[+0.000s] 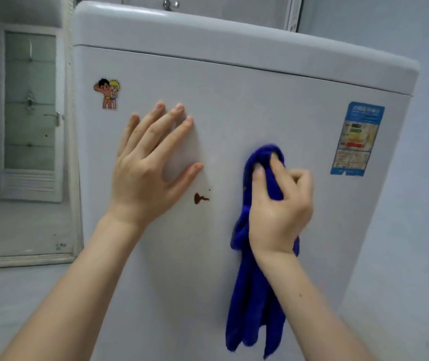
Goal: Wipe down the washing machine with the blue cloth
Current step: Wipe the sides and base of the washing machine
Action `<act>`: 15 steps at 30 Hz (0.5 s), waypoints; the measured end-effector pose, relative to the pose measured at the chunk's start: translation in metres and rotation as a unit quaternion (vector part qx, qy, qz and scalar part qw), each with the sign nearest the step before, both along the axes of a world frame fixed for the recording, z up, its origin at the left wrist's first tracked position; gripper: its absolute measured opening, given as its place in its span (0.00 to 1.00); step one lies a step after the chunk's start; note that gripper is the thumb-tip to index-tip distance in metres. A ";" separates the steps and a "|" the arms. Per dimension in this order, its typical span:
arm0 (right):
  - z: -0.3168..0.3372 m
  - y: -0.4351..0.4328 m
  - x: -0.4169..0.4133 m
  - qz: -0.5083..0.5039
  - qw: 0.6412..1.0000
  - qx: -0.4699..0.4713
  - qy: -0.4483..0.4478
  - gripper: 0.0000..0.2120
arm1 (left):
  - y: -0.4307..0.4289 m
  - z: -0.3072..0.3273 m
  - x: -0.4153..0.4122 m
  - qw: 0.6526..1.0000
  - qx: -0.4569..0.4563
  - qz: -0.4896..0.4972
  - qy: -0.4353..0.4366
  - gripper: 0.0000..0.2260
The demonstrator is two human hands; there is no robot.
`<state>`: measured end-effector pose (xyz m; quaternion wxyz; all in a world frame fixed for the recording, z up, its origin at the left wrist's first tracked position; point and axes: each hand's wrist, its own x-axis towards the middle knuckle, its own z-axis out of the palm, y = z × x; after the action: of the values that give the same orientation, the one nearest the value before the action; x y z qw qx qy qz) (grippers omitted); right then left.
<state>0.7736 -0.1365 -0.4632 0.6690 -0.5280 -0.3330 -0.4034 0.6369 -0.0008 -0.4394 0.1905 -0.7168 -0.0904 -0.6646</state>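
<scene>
Cabinet of the washing machine (234, 82) fills the view, its pale front panel facing the camera. The left hand (151, 165) lies flat on the panel at about 10 o'clock from centre, fingers spread wide, holding nothing; it appears to brace the machine. The right hand (281, 199) is at about 3 o'clock from the left, closed around the bunched blue cloth (255, 295), which is pressed to the panel with its loose end hanging toward 6 o'clock. An energy label (356, 139) sits at 2 o'clock from the cloth, a cartoon sticker (108, 93) at 11 o'clock from the left hand. A brown stain (199, 198) lies between the hands, unwiped. Judgement: wiping of the front panel is under way. The next move calls for carrying the cloth toward 9 o'clock onto the stain, with firm pressure.
</scene>
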 end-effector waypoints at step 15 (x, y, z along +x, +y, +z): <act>-0.105 0.000 -0.023 0.009 0.995 -0.089 0.032 0.14 | 0.008 -0.016 -0.008 1.000 0.015 -0.001 -0.004 0.20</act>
<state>0.7503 -0.1370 -0.5678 0.6331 -0.5951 -0.3508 -0.3493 0.6289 0.0073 -0.4557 0.2005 -0.7112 -0.0807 -0.6689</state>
